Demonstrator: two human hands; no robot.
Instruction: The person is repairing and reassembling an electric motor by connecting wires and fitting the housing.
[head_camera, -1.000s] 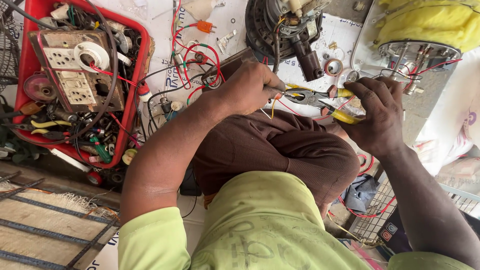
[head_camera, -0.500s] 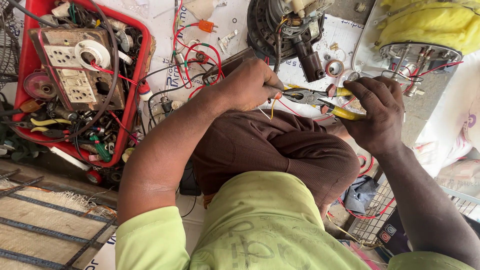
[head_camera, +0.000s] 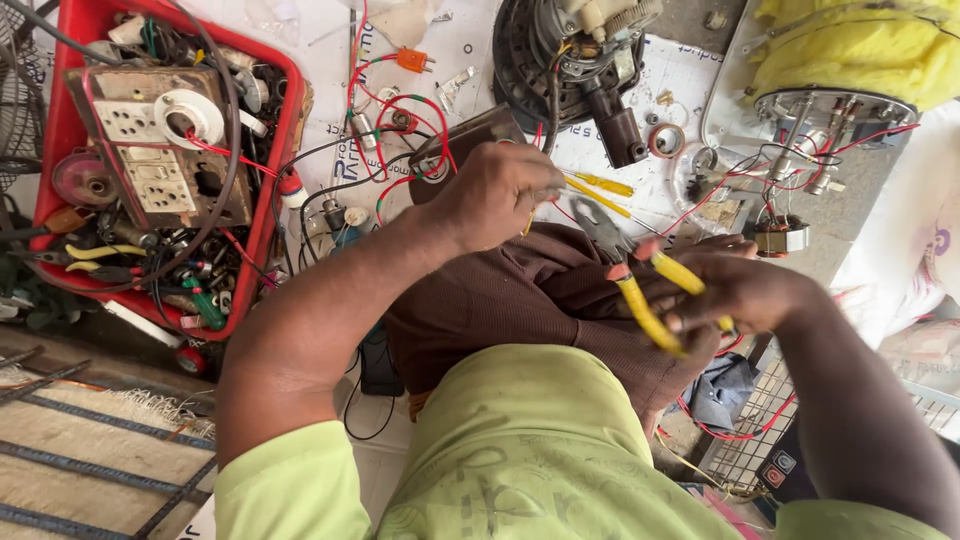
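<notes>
The right hand (head_camera: 745, 290) has its fingers clenched around the yellow handles of the pliers (head_camera: 640, 275), whose grey jaws point up and left over the brown-clad lap; the left hand (head_camera: 495, 195) is closed, pinching a thin yellow wire (head_camera: 600, 185) just beside those jaws, though exactly how the fingertips grip it cannot be told; a red tray (head_camera: 268, 215) of sockets and tools lies well to the left, a dark fan motor (head_camera: 570, 60) above the hands.

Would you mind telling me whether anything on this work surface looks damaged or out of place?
The fan motor lies bare, with no blades or guard visible. Loose red wires and small parts sprawl across the white sheet, and the red tray is crammed with tangled odds and ends.
</notes>
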